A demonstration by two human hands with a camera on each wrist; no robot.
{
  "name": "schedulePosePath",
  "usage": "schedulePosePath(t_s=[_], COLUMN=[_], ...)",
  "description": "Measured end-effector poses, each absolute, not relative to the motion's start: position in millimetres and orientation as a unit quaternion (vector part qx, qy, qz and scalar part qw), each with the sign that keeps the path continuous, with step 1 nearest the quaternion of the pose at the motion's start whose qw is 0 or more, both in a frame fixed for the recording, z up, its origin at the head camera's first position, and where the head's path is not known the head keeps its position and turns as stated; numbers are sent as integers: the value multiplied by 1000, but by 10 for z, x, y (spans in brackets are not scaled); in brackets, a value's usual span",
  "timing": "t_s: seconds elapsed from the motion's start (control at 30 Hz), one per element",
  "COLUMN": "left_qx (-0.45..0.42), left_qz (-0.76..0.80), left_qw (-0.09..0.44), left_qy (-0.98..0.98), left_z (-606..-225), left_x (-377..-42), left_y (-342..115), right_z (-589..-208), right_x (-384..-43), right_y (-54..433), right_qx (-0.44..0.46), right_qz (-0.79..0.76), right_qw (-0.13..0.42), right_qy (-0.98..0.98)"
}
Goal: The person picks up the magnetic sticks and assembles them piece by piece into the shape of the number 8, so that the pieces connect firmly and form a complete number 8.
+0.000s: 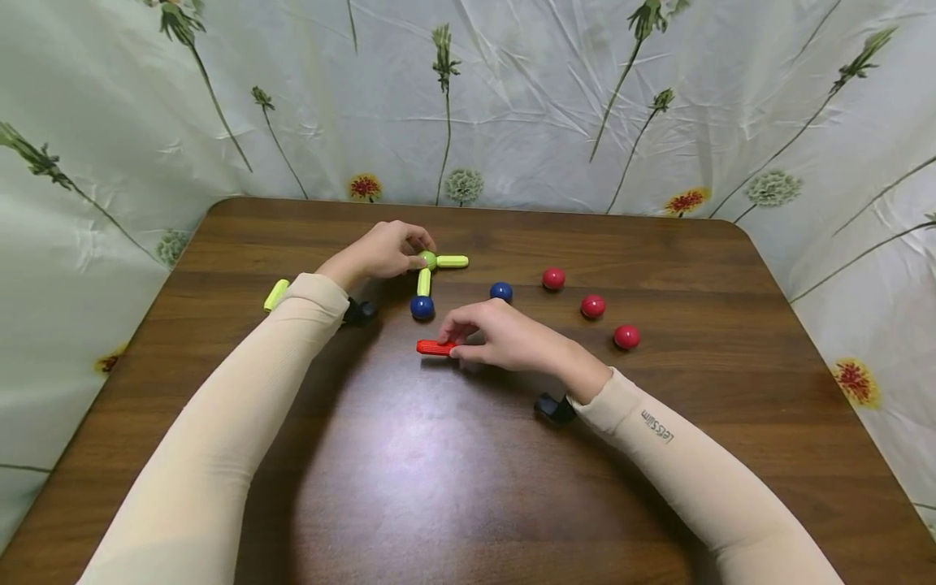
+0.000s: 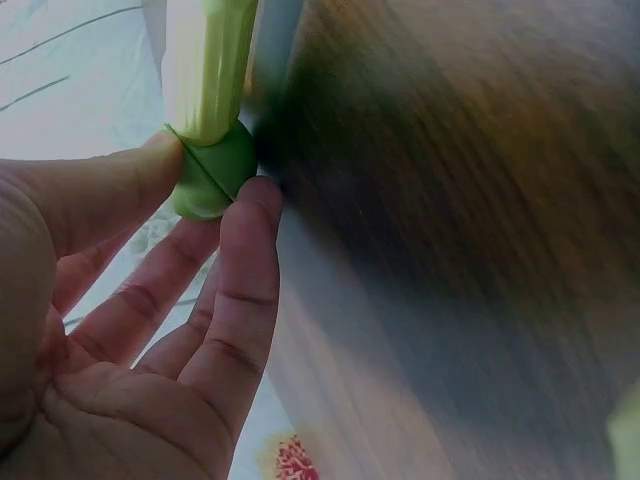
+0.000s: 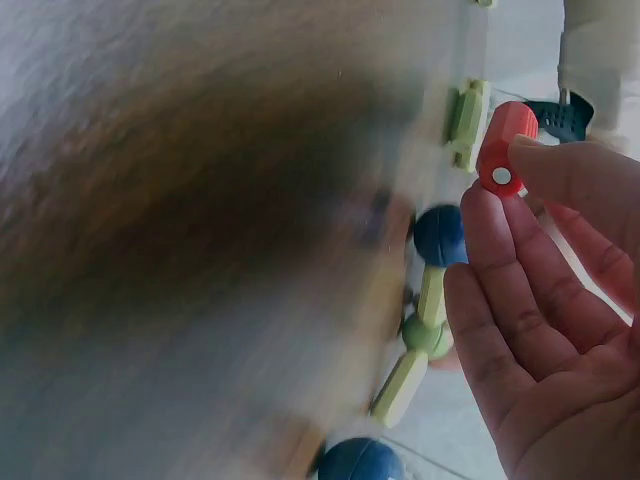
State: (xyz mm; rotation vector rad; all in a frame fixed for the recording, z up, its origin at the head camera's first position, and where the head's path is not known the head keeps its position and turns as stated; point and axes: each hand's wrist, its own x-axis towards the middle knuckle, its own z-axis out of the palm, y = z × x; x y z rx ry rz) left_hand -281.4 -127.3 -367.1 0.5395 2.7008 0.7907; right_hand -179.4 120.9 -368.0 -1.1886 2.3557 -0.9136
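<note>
From where I stand, the head view shows both hands busy over the table [image 1: 439, 487]. The left hand [image 1: 383, 252] pinches a green ball [image 1: 428, 259]; from that ball one yellow bar [image 1: 452, 262] points to three o'clock and a second yellow bar [image 1: 424, 283] to six, ending at a blue ball [image 1: 422, 307]. Near that blue ball, between five and six o'clock of it, is the red bar [image 1: 433, 348], its right end gripped by the right hand [image 1: 504, 337]; whether it touches the wood I cannot tell. Another blue ball [image 1: 500, 292] sits at twelve o'clock of this hand, with three red balls [image 1: 593, 306] between one and three o'clock. A loose yellow bar [image 1: 276, 295] lies at eight o'clock of the left hand. In the left wrist view the green ball is at ten o'clock, narrowly held between thumb and fingertips, a yellow bar running from it toward twelve. The right wrist view has the red bar at two o'clock, thumb against fingers, a pale round spot on its near end. I judge the step in hand to be joining bars to balls; the next move calls for steadying the green ball and lining up the red bar's end with a ball.
</note>
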Motion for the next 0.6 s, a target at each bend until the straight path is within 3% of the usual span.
schedulePosePath(t_s=[0.6], left_qx=[189], left_qz=[287], left_qw=[138], left_qy=[929], left_z=[-3681], left_x=[-2587], left_y=[-1459], right_z=[-3750], right_x=[-1860], right_y=[1320], right_qx=[-375], right_qz=[-315], right_qw=[157], right_qy=[858])
